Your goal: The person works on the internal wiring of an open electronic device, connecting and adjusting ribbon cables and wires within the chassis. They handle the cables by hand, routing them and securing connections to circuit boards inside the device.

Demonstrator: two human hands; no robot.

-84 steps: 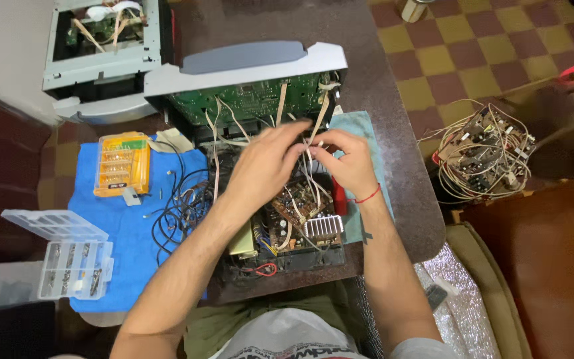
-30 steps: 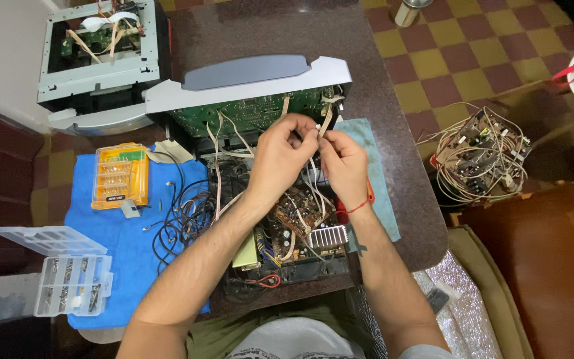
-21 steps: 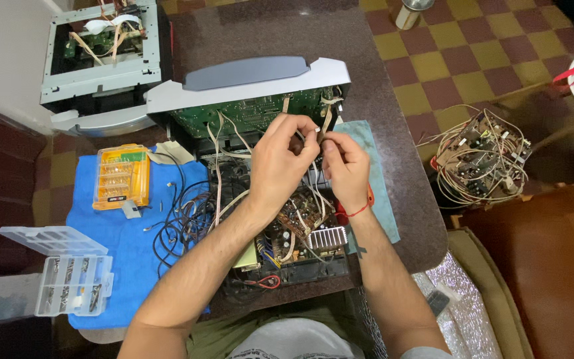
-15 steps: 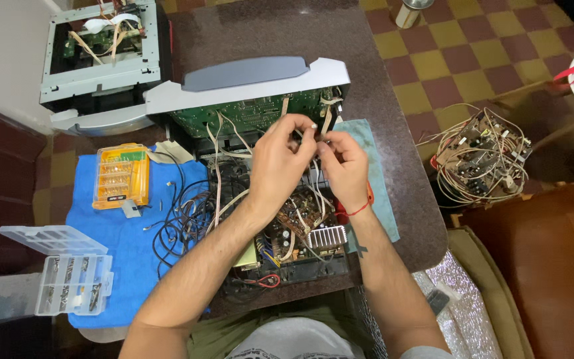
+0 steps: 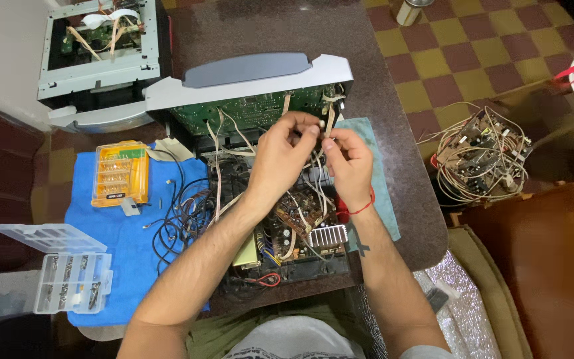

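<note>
Both hands, left hand (image 5: pixel 280 149) and right hand (image 5: pixel 348 159), pinch a thin beige ribbon cable (image 5: pixel 329 123) above the open chassis (image 5: pixel 287 219); it looks light, soft, fragile, best held near its end.

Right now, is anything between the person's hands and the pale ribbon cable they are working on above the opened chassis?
Nothing visible. The left hand and right hand both have their fingertips at the ribbon cable below the green circuit board. Loose wires hang to the left, clear of both hands.
</note>
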